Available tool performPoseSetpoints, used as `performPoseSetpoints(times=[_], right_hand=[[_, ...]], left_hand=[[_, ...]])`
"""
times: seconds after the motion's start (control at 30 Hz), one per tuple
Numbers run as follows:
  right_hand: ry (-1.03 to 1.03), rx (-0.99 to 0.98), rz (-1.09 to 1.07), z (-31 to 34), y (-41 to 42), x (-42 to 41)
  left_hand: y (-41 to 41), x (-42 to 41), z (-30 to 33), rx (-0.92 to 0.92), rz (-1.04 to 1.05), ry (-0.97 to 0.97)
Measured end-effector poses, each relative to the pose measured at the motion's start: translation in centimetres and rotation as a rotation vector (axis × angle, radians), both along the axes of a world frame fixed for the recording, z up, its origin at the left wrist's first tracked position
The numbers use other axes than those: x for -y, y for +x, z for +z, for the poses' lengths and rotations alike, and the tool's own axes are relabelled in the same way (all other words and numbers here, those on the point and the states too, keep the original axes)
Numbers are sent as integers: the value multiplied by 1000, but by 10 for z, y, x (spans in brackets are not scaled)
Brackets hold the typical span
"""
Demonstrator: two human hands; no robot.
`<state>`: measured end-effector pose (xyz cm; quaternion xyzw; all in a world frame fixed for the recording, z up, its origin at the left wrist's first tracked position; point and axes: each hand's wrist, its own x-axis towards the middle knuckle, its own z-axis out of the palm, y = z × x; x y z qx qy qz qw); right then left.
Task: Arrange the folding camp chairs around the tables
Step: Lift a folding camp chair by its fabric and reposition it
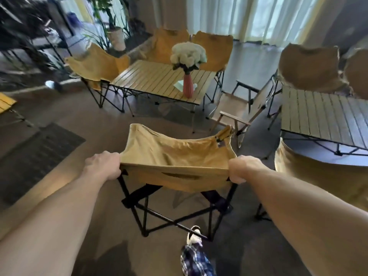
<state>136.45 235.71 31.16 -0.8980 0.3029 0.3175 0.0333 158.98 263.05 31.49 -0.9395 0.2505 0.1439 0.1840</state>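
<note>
Your left hand (103,166) and right hand (244,169) each grip a top corner of the yellow camp chair (175,156), which faces the slatted table (159,80). Keep it level; seat it squarely at the table's open near side.

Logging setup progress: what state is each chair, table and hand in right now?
held chair: unfolded, gripped at its back corners
left hand: grips chair's left corner
right hand: grips chair's right corner
table with vase: unfolded, chairs around it
right table: unfolded, bare top
wooden-armed chair: unfolded, between tables
</note>
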Motion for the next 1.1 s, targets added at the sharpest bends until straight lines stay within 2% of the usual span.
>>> performPoseSetpoints(times=[0.37,0.53,0.7,0.83,1.1], right_hand=[[-7,134,-139,-48,193,76],[1,76,-230,-66,261,91],[7,11,-395,-102,336,87],[-19,-57,-443,-125,389,87],[30,-203,-550,-213,431,71]], left_hand=[[205,85,-40,35,-54,-8],[288,125,-64,-12,-130,-29],[381,144,-120,-106,-207,-57],[443,160,-156,-173,-271,-62],[492,160,-231,-229,-396,111]])
